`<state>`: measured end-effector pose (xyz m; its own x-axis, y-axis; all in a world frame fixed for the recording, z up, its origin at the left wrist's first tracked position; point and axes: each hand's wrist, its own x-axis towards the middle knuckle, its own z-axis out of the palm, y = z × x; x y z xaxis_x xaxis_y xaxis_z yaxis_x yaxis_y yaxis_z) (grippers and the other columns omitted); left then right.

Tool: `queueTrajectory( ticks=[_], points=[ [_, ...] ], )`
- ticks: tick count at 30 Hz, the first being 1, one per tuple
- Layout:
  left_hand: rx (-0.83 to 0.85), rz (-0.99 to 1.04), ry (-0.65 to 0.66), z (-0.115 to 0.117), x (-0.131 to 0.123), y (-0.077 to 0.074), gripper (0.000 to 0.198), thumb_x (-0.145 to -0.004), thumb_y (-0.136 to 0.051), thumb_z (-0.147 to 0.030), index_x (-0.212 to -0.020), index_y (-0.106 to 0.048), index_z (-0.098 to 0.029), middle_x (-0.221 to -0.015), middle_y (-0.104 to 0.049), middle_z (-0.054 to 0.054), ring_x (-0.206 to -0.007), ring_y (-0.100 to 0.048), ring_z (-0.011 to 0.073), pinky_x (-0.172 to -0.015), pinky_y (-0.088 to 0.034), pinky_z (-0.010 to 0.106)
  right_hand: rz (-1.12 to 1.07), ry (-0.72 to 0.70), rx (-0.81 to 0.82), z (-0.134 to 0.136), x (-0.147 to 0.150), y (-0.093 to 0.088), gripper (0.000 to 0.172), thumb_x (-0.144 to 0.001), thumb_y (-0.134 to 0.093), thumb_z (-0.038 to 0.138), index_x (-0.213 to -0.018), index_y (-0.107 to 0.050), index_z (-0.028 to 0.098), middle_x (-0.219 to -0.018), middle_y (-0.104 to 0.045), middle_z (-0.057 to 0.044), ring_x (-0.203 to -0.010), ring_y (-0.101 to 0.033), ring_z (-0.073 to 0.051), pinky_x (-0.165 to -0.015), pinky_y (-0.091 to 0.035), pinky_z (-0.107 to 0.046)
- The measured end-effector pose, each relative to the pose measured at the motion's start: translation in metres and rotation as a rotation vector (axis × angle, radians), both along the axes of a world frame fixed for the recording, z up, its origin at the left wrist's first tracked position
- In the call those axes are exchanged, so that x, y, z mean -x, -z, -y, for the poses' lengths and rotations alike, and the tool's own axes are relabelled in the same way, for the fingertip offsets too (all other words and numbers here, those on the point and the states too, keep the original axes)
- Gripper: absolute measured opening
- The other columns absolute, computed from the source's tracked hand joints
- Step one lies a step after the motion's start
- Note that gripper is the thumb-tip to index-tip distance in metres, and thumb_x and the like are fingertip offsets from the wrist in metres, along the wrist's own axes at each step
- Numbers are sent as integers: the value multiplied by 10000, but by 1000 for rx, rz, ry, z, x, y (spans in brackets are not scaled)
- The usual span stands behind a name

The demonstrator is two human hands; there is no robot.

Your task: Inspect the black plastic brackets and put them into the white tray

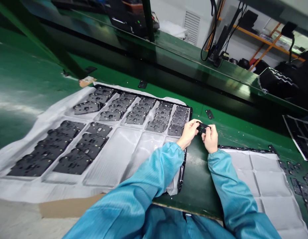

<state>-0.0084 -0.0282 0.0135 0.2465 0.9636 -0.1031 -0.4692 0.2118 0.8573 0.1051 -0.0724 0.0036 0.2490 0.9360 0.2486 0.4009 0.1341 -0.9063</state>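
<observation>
both hands closed on one small black part (203, 128): left hand (189, 133) pinches its left end, right hand (211, 136) its right end, thumbs and fingers in contact, no visible gap in either grip. part is held in front of the body, over the strip of green bench (198, 182) between two trays, just off the right edge of the left one; height above the surface, can't tell. left tray (114, 156) has a black rim and a white liner formed into compartments. back row: five compartments, each with overlapping black plates (137, 111), the leftmost set lying skewed. front row: two leftmost compartments hold longer overlapping runs of plates, bare liner showing to the right of them. right tray (239, 162), also white-lined, sits below and right of the right hand, partly behind the right sleeve (232, 181). one loose part (209, 114) lies on the bench just beyond the hands, another (142, 84) behind the left tray. more dark parts (303, 189) lie right of the right tray, detail blurred. brown cardboard (69, 205) shows under the left tray's near edge. orange-framed shelving (258, 39) at back right.
</observation>
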Motion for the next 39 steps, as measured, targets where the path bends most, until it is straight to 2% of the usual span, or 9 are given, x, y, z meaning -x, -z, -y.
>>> queueTrajectory(
  ticks=[5,10,18,21,24,29,34,39],
  points=[
    [24,28,21,2,-1,0,138,-728,-544,-194,-846,-596,-143,-553,-364,-68,-401,-316,13,-388,-190,142,-9,14,1,-2,-1,0,231,-959,-352,426,-892,-410,213,-469,-450,89,-379,-433,-67,-409,-330,-158],
    [8,-15,30,3,0,-5,228,-742,-544,-212,-945,-612,-136,-556,-451,-53,-371,-383,30,-356,-213,156,-87,21,30,-4,-4,-1,232,-944,-378,432,-889,-425,212,-449,-410,98,-348,-398,-63,-373,-306,-157],
    [-13,-41,-7,1,0,-5,236,-770,-548,-247,-925,-657,-105,-557,-510,-27,-333,-412,37,-331,-249,169,-211,-4,64,-6,-5,0,247,-914,-439,462,-869,-437,219,-427,-367,115,-307,-357,-57,-316,-266,-149],
    [-26,-64,-47,3,1,-4,257,-782,-569,-282,-961,-661,-122,-629,-567,-13,-312,-400,20,-317,-233,170,-260,-42,94,-6,-5,-2,239,-908,-449,456,-869,-443,220,-404,-359,119,-293,-332,-58,-299,-252,-149],
    [-34,-67,-77,3,0,-2,246,-779,-586,-314,-918,-666,-128,-746,-622,15,-307,-399,8,-306,-217,177,-268,-52,104,-6,-4,-4,221,-906,-456,434,-862,-448,218,-396,-355,121,-287,-318,-57,-295,-237,-150],
    [4,-32,-81,0,2,-3,195,-750,-579,-270,-836,-666,-119,-704,-634,19,-319,-377,11,-315,-209,178,-210,-45,75,-3,-3,-4,210,-914,-448,417,-872,-465,212,-433,-375,109,-318,-351,-59,-327,-267,-156],
    [35,10,-23,1,5,-11,159,-713,-548,-211,-766,-655,-106,-764,-671,53,-386,-386,18,-341,-203,171,30,3,23,-2,-7,1,232,-902,-468,406,-878,-537,185,-501,-473,65,-387,-437,-80,-392,-353,-187],
    [-36,-14,11,-3,6,-21,180,-731,-568,-213,-837,-674,-113,-816,-688,75,-532,-499,61,-433,-314,166,106,94,-70,-4,-8,0,296,-888,-473,439,-849,-569,162,-501,-490,45,-388,-454,-96,-400,-375,-209]
  ],
)
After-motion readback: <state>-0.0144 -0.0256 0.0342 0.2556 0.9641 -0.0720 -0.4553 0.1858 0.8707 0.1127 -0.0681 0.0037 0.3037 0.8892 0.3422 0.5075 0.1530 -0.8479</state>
